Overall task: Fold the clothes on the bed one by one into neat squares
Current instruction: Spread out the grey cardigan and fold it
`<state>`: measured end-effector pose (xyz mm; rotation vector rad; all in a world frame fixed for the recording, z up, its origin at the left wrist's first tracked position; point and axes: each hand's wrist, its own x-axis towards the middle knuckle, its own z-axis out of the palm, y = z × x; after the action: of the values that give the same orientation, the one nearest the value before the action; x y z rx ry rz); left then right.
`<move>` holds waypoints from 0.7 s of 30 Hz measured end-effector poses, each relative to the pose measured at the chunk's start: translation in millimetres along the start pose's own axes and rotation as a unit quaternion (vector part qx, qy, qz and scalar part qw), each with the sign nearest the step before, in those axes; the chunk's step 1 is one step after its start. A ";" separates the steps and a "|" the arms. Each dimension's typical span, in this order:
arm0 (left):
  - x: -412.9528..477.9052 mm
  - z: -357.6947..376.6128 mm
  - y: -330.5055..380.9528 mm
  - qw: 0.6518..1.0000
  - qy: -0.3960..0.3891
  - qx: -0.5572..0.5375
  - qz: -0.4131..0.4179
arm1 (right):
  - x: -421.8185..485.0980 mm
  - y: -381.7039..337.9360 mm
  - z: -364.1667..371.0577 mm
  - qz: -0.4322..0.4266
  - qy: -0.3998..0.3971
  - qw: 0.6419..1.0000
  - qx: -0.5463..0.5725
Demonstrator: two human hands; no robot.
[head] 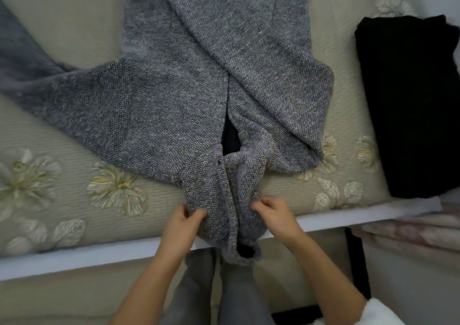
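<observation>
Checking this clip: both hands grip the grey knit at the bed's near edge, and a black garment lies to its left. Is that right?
No. The head view shows the black garment to the right of the grey knit, not the left. The left hand and right hand do grip it at the bed's near edge.

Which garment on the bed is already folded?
The black one, at the right. It lies as a compact block with straight edges, while the grey knit is still spread out, sleeves loose.
</observation>
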<state>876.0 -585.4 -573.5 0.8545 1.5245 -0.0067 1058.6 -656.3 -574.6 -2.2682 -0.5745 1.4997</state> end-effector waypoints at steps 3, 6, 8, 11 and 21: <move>-8.5 2.2 9.0 0.998 -0.051 -0.034 -0.013 | 1.1 3.2 -18.8 0.034 -0.043 0.999 0.002; -16.2 -13.5 5.3 0.972 -0.178 -0.152 -0.014 | -18.3 12.7 -32.4 0.061 -0.072 0.996 0.008; -21.2 -20.7 -6.7 0.958 -0.241 -0.152 -0.028 | -28.0 21.3 -30.5 0.058 -0.063 0.996 0.035; -27.5 -20.1 -26.1 0.961 -0.226 -0.132 -0.094 | -46.2 28.2 -12.8 0.062 -0.040 0.988 0.136; -35.6 -37.5 -46.2 0.952 -0.248 0.095 -0.153 | -60.2 36.6 28.6 0.155 -0.166 0.966 0.121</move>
<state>816.7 -618.2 -558.4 0.6906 1.1715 -0.5647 1015.8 -716.5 -556.8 -1.9980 -0.1077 2.0015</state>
